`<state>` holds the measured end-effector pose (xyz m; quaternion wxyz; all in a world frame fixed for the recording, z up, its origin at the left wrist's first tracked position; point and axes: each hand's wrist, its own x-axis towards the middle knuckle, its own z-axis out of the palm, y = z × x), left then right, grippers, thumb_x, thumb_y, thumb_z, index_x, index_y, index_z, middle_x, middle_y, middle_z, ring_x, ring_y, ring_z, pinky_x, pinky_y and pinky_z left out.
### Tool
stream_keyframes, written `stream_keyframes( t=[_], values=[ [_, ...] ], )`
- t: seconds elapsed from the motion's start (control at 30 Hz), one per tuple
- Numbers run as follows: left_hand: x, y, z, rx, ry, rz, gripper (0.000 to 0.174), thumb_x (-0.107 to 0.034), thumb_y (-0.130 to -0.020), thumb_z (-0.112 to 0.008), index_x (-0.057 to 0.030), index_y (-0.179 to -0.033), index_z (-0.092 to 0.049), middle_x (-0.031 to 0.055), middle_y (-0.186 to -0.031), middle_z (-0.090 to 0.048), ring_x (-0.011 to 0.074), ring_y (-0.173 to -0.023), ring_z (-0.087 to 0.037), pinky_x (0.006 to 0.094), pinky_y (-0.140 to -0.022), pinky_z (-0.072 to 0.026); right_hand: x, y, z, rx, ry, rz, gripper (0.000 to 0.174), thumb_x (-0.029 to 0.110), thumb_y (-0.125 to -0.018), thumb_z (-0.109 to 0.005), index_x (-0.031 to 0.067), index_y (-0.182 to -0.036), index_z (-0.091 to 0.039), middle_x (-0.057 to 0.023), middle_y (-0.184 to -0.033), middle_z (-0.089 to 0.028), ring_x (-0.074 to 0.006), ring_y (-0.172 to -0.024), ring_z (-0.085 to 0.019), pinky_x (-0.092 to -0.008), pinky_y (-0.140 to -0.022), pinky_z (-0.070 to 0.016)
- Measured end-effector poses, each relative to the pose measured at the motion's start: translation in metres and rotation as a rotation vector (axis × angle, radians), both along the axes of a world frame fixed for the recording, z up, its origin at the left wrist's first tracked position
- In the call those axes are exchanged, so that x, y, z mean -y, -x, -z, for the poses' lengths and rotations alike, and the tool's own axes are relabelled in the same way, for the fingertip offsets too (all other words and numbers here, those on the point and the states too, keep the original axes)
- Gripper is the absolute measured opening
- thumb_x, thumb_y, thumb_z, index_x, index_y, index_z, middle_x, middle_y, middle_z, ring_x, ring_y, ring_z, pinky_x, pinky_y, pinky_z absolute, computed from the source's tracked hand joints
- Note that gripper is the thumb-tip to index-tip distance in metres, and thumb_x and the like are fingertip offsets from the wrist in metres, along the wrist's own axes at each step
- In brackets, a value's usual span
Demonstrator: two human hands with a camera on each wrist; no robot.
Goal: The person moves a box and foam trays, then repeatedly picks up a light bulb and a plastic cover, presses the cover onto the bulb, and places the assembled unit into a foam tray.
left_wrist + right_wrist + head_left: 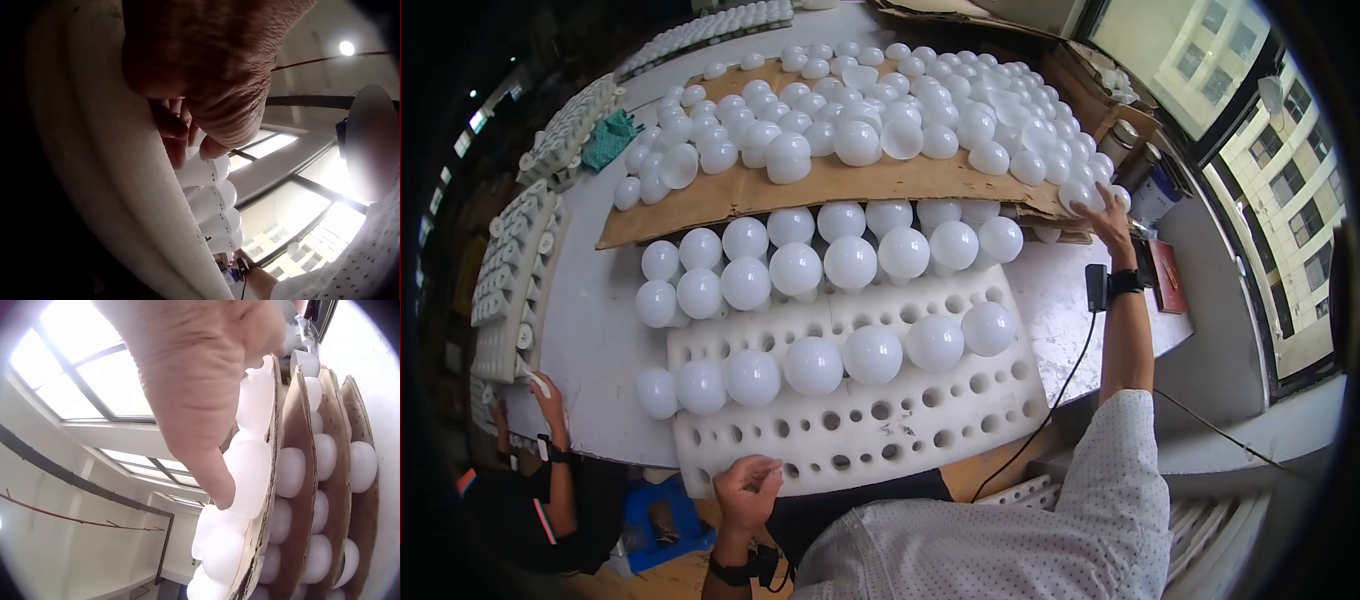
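My right hand (1108, 218) reaches to the far right corner of the cardboard sheet (740, 187), where white dome-shaped bulb covers (858, 143) crowd together. Its thumb (215, 481) lies straight against one cover (250, 472) in the right wrist view; the other fingers are mostly hidden behind the hand. Loosely bent and holding nothing, my left hand (747, 490) is at the front edge of the white foam tray (910, 437). A row of round white bulbs (872, 354) stands in that tray, with more bulbs (850, 262) behind, partly under the cardboard.
Several cardboard layers (300, 487) with covers between them are stacked at the right. Jars (1118, 140) and a red notebook (1168, 277) lie near the window. At left, another person's hand (550, 408) works by foam trays (512, 290). A cable (1055, 405) hangs from my right wrist.
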<state>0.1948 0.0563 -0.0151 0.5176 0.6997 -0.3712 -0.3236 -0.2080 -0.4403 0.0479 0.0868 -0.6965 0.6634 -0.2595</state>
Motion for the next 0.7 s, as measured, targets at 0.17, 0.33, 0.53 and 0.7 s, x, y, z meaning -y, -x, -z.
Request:
stream_keyframes(
  t=[0.17,0.33,0.53,0.7],
  values=[
    [0.002,0.002,-0.003,-0.021,0.004,-0.024,0.011,0.001,-0.077,-0.06,0.0057,-0.086,-0.059,0.0126,-0.077,-0.066,0.012,-0.065,-0.063,0.0221,-0.056,-0.0505,-0.002,-0.018,0.009,-0.1,0.061,-0.032,0.085,0.056,-0.06,-0.069,0.0086,-0.126,-0.046,-0.0289,-0.13,-0.032,-0.0402,-0.122,-0.032,-0.0446,-0.101,-0.0293],
    [0.003,0.004,0.0,-0.017,0.044,-0.041,0.009,0.001,-0.078,-0.059,0.0056,-0.086,-0.059,0.0113,-0.077,-0.065,0.0116,-0.065,-0.063,0.0225,-0.057,-0.051,-0.022,-0.048,-0.004,-0.117,-0.021,-0.009,0.082,0.057,-0.058,-0.071,0.0108,-0.123,-0.051,-0.0303,-0.134,-0.028,-0.0409,-0.124,-0.031,-0.0443,-0.1,-0.0312],
    [0.002,0.003,0.001,-0.038,0.047,-0.044,0.01,0.001,-0.079,-0.06,0.0058,-0.087,-0.059,0.0113,-0.077,-0.065,0.0116,-0.066,-0.063,0.0232,-0.059,-0.0518,-0.025,-0.063,0.004,-0.048,0.086,-0.136,0.073,0.051,-0.06,-0.073,0.012,-0.119,-0.055,-0.0291,-0.136,-0.025,-0.0401,-0.124,-0.033,-0.0421,-0.1,-0.0325],
    [-0.002,0.0,0.003,-0.076,0.082,-0.019,0.011,0.0,-0.078,-0.06,0.0058,-0.088,-0.059,0.0126,-0.081,-0.066,0.012,-0.069,-0.063,0.0233,-0.062,-0.0521,-0.025,-0.057,0.013,0.108,0.193,-0.182,0.07,0.049,-0.061,-0.073,0.0094,-0.116,-0.056,-0.0291,-0.137,-0.023,-0.0398,-0.126,-0.028,-0.0429,-0.102,-0.0285]
  ],
)
